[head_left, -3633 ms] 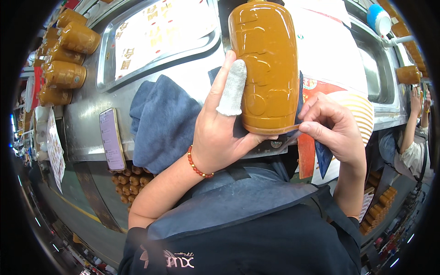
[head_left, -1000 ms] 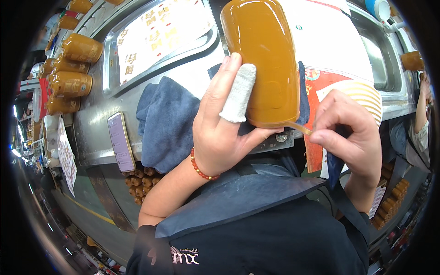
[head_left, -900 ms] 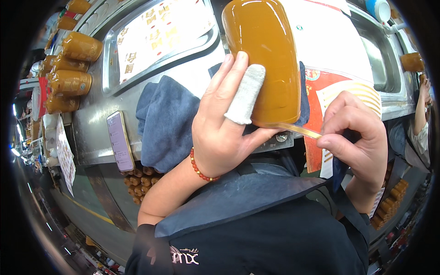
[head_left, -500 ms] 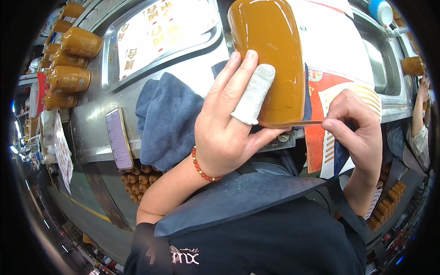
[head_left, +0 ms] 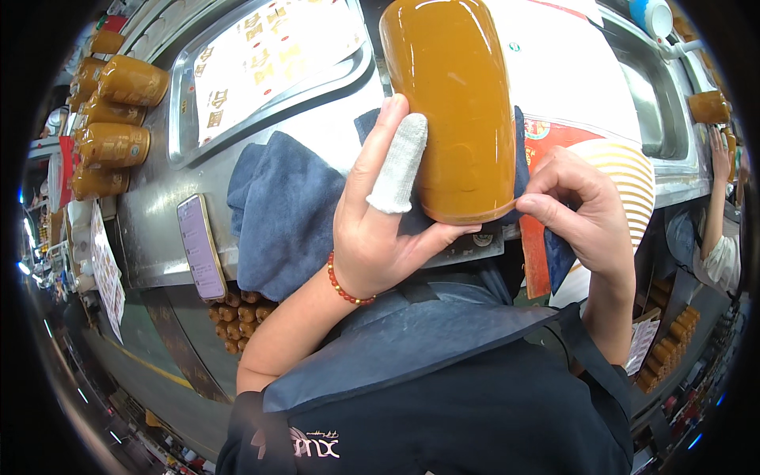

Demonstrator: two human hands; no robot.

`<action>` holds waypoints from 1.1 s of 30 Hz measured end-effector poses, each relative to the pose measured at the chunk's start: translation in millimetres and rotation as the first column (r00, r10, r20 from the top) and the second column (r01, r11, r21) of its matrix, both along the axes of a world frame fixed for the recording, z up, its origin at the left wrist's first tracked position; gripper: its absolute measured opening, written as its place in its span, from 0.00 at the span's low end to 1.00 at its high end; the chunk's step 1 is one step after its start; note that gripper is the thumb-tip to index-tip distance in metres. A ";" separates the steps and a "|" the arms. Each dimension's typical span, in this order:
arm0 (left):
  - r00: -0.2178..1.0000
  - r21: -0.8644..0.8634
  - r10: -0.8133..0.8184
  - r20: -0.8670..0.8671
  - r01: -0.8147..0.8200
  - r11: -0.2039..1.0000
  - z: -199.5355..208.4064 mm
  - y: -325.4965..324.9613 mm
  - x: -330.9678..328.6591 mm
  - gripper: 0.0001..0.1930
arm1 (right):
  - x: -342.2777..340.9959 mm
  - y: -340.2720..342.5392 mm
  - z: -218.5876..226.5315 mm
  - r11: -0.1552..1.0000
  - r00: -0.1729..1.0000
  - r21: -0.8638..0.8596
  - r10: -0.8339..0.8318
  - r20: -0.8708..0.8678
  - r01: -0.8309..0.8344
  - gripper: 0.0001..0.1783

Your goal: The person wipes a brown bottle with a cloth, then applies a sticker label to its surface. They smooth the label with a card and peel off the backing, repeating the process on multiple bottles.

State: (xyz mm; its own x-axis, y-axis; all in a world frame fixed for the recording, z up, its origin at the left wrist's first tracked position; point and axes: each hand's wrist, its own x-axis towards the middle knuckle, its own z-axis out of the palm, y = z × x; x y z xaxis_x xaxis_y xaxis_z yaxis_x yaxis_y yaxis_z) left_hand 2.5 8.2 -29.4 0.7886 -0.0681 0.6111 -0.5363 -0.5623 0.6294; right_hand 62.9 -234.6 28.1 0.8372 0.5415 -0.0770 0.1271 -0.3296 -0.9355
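Note:
A glossy amber-brown jar (head_left: 455,103) lies on its side with one end toward me. My left hand (head_left: 380,190) holds its left side, fingers extended along the wall and thumb at the near end. A white knitted finger cover (head_left: 400,162) sits on one finger of that hand. My right hand (head_left: 574,206) is closed in a pinch at the right of the jar's near edge. Between its thumb and forefinger is the end of a thin brown strip (head_left: 507,210), which runs along that edge. Dark blue cloth (head_left: 522,146) shows beside the jar.
A crumpled blue towel (head_left: 285,214) and a phone (head_left: 202,245) lie left on the metal table. Behind them is a metal tray (head_left: 178,131) with printed sheets. Similar jars (head_left: 115,145) stand far left. A sink (head_left: 653,111) and a co-worker's arm (head_left: 716,190) are at the right.
My right hand has moved left to the jar's edge, and the free stretch of strip is shorter. My left fingers have shifted from the jar's top to its left side.

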 end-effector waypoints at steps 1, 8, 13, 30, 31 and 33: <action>1.000 -0.019 0.002 -0.011 -0.003 1.000 1.2 -0.5 -0.2 0.49 | 0.6 1.3 0.1 1.000 1.000 0.003 -0.001 -0.016 0.001 0.07; 0.992 0.199 0.038 0.123 -0.062 0.978 8.3 5.3 -18.9 0.31 | 4.4 -0.9 -8.1 0.999 0.990 0.040 -0.002 -0.138 0.007 0.09; 0.971 0.265 -0.007 0.238 -0.058 0.962 2.6 -3.2 -23.3 0.19 | 7.6 -1.6 -13.0 0.997 0.970 0.073 0.013 -0.244 0.005 0.10; 0.996 0.190 0.057 0.066 -0.069 0.979 9.4 -8.8 10.7 0.55 | 4.2 -4.8 -7.3 0.997 0.981 0.078 0.011 -0.191 0.004 0.09; 0.998 0.178 0.051 0.045 -0.059 0.982 9.2 -7.7 9.2 0.56 | 4.2 -4.1 -7.3 0.997 0.980 0.083 0.012 -0.199 0.005 0.09; 0.999 0.148 0.043 0.011 -0.044 0.988 8.8 -6.5 6.7 0.56 | 4.4 -2.6 -6.8 0.996 0.977 0.092 0.014 -0.213 0.006 0.09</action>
State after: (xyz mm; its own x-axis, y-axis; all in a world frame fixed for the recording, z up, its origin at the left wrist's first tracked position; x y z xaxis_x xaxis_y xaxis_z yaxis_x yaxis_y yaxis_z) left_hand 9.2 1.7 -20.6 0.7882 -0.1244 0.6027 -0.5139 -0.6720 0.5333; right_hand 67.3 -237.2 21.3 0.8048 0.5577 -0.2033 -0.0775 -0.2410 -0.9674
